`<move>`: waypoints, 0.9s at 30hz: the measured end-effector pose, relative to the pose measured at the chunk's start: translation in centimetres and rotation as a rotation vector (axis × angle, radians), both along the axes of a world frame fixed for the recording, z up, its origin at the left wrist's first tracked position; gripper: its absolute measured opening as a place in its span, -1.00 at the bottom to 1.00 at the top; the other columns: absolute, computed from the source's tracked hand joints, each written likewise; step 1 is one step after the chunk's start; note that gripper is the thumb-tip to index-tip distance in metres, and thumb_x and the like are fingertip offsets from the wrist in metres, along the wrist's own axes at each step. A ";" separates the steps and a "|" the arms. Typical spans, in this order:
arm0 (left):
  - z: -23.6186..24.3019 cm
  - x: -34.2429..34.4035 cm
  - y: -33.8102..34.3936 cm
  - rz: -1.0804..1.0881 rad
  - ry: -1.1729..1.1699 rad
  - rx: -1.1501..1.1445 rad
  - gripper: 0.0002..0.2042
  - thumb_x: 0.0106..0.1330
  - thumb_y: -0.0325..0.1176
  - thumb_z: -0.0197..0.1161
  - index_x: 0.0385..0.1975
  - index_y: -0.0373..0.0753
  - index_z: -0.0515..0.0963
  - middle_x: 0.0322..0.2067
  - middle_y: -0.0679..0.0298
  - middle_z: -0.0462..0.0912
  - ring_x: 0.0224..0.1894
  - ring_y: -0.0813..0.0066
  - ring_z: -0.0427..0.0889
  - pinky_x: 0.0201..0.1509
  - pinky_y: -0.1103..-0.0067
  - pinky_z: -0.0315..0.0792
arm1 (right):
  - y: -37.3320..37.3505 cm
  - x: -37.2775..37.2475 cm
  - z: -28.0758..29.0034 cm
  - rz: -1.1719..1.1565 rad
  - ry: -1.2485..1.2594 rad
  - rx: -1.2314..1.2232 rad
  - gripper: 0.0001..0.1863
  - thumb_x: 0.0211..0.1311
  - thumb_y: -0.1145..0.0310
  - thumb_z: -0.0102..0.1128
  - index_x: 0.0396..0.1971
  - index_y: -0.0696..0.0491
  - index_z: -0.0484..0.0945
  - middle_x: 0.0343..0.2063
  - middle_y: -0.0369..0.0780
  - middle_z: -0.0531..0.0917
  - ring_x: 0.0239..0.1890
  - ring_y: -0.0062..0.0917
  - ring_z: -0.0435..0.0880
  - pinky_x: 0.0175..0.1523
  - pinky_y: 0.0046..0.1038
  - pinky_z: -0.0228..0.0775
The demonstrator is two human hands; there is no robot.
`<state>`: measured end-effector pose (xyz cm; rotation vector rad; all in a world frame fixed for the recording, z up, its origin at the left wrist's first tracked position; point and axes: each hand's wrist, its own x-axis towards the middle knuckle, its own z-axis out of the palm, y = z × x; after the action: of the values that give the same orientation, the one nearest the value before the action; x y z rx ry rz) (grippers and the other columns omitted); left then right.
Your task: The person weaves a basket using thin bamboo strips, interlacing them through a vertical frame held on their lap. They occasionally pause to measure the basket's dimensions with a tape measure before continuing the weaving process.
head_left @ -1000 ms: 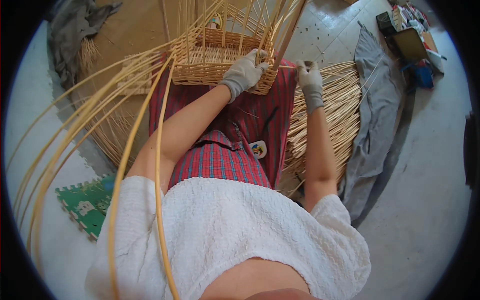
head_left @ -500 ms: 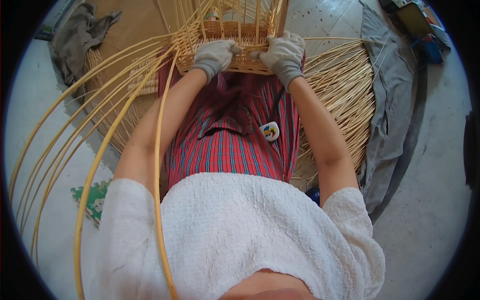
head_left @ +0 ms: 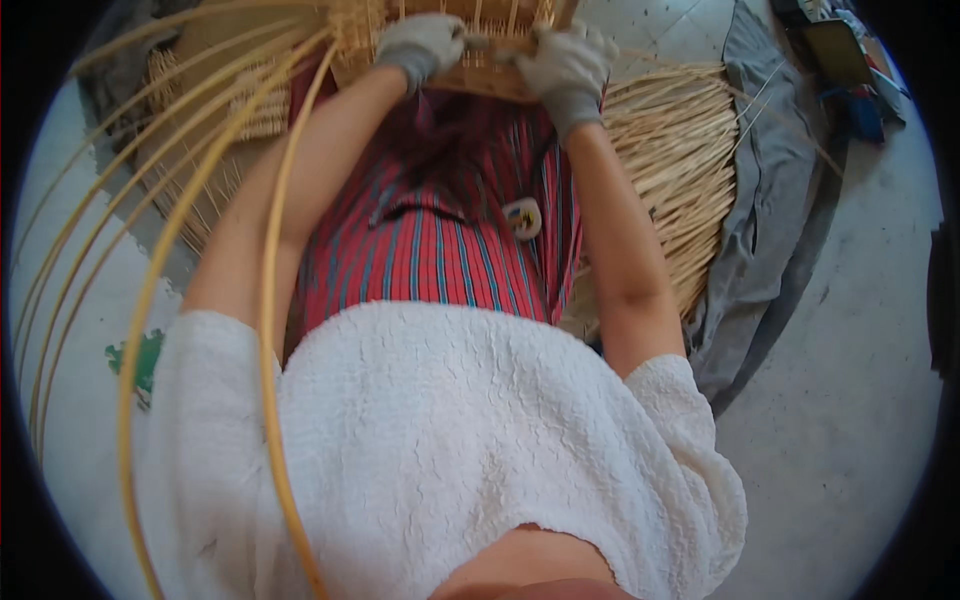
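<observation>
A partly woven wicker basket (head_left: 484, 78) lies across my knees at the top of the view, its far part cut off by the edge. Upright stakes rise from it. My left hand (head_left: 425, 42), in a pale glove with a grey cuff, is closed on the basket's near side. My right hand (head_left: 572, 65), gloved alike, grips the same side near its right corner, thumb pointing inward. Just above that hand a brown stick (head_left: 566, 12) stands up; whether the hand touches it is hidden. Long bent willow rods (head_left: 268, 290) sweep from the basket's left corner past my left arm.
At right a thick bundle of peeled rods (head_left: 670, 150) lies beside a grey cloth (head_left: 765, 190). A woven piece (head_left: 262, 100) rests at left, and a green mat piece (head_left: 140, 358) is on the floor. Dark and blue items (head_left: 850, 70) stand at far right.
Basket and both hands now appear higher in the view, as do my lap and the rod bundle. The long rods have shifted left. Both hands keep their hold.
</observation>
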<state>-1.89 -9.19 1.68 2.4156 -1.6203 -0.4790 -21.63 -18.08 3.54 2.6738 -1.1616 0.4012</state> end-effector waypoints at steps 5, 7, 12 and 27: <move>2.2 -3.1 5.8 -0.060 -0.426 -0.437 -0.19 0.17 0.15 0.36 0.46 0.14 0.26 0.47 0.19 0.22 0.46 0.07 0.25 0.49 0.03 0.09 | 0.7 -2.5 0.2 0.189 -0.322 0.112 -0.05 -0.11 -0.35 0.42 0.33 -0.24 0.44 0.25 -0.07 0.46 0.39 -0.12 0.31 0.47 0.04 -0.05; 1.4 -4.5 6.4 -0.153 -0.508 -0.318 -0.10 0.07 0.03 0.47 0.48 0.11 0.23 0.47 0.16 0.20 0.53 0.00 0.09 0.55 -0.02 -0.05 | 1.3 -3.3 0.0 0.333 -0.222 -0.042 0.10 -0.10 -0.30 0.45 0.48 -0.22 0.24 0.39 -0.06 0.33 0.50 -0.11 0.15 0.57 0.04 -0.23; -3.6 -4.6 2.7 -0.042 -0.676 -0.369 -0.38 0.43 -0.28 0.04 0.51 0.17 0.15 0.43 0.17 0.26 0.52 -0.18 0.09 0.54 -0.14 -0.12 | 1.9 0.7 -2.1 0.279 0.111 -0.080 0.08 -0.06 -0.19 0.43 0.49 -0.17 0.17 0.33 -0.12 0.36 0.48 -0.18 0.15 0.56 0.10 -0.27; -2.5 -0.4 17.2 0.565 0.910 -0.779 -0.86 0.40 -0.35 0.34 -0.15 -0.23 0.64 -0.34 0.15 0.70 -0.31 0.43 0.71 -0.31 0.47 0.61 | 7.7 -0.7 0.3 0.362 -0.365 0.271 -0.37 0.12 0.14 0.40 0.23 -0.11 0.49 0.14 -0.15 0.53 0.27 -0.18 0.44 0.39 -0.04 0.16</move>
<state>-2.29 8.00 -0.85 1.5561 -0.5354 -0.5664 -22.28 -10.41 3.88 3.1529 -0.8548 0.8788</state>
